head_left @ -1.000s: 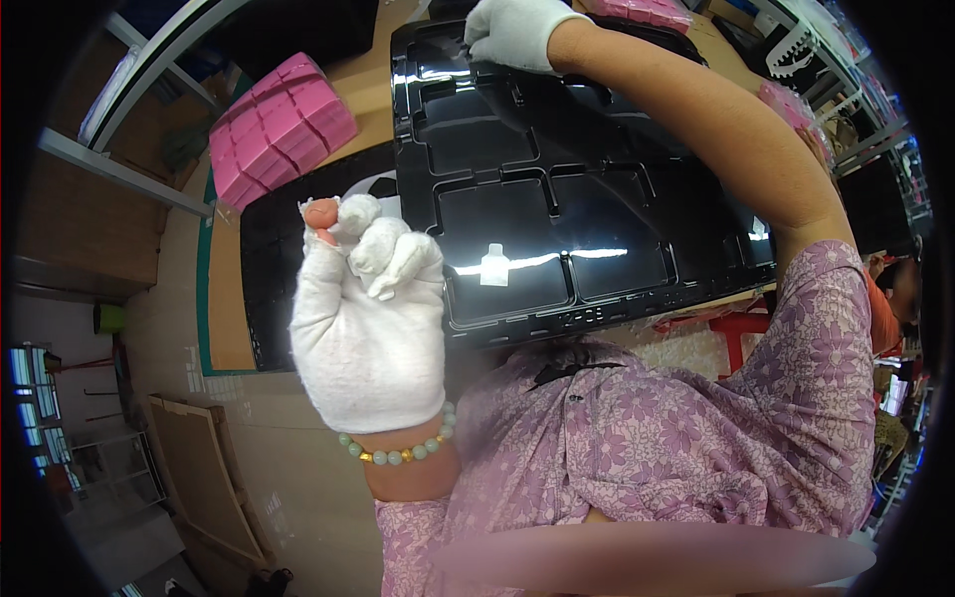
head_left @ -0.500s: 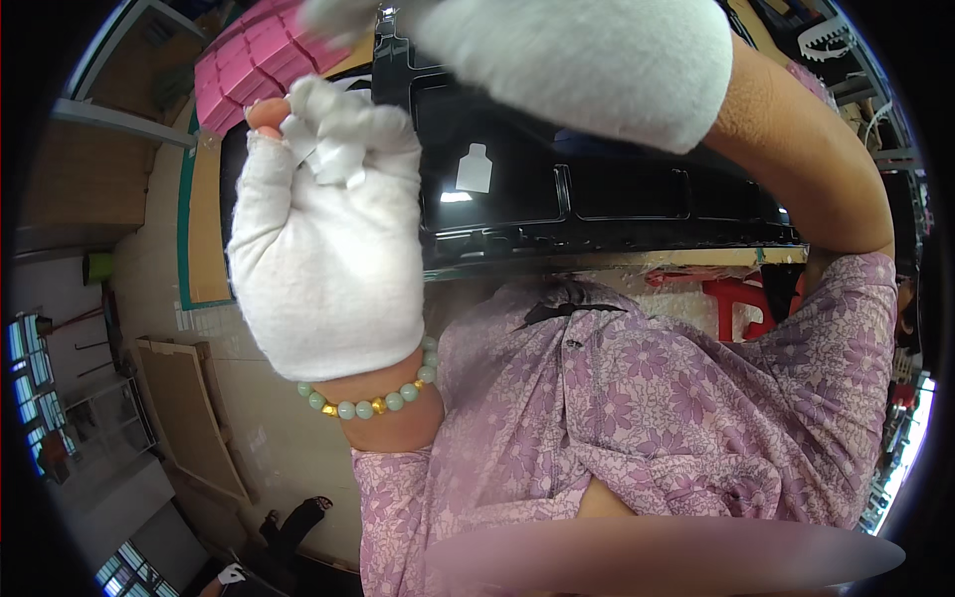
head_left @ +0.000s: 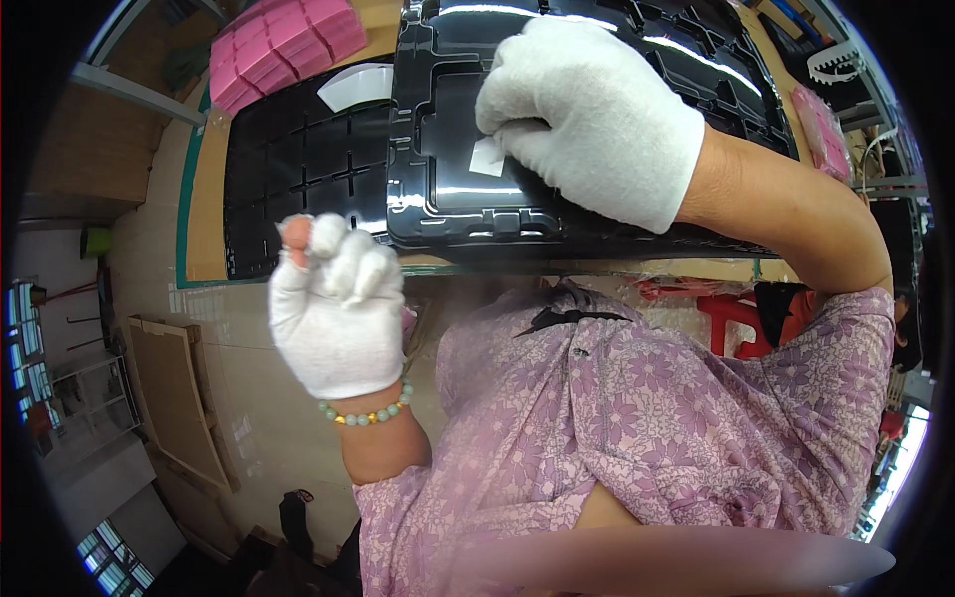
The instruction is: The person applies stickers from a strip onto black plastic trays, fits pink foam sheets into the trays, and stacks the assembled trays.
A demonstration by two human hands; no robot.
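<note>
My left hand [head_left: 338, 308], in a white glove with the thumb tip bare, is held up in front of the table edge. Its fingers are curled toward the thumb; a small pale bit shows at the thumb tip, too small to name. My white-gloved right hand [head_left: 597, 124] is closed above a shiny black molded plastic tray [head_left: 448, 119]. Its thumb covers the upper end of a small white tag [head_left: 486, 159] lying on that tray. Whether its fingers pinch the tag or something else is hidden.
Another black tray [head_left: 298, 149] lies at left, partly beneath the nearer one, with a curved white piece [head_left: 356, 87] on it. Pink blocks [head_left: 284, 50] are stacked at the far left. A pink wrapped bundle [head_left: 822, 131] sits at right. A red stool [head_left: 731, 318] stands below the table.
My left hand has drawn back toward me and lower, uncovering the left tray. The white scraps at its fingers no longer show. My right hand has come down from the far side onto the tag.
</note>
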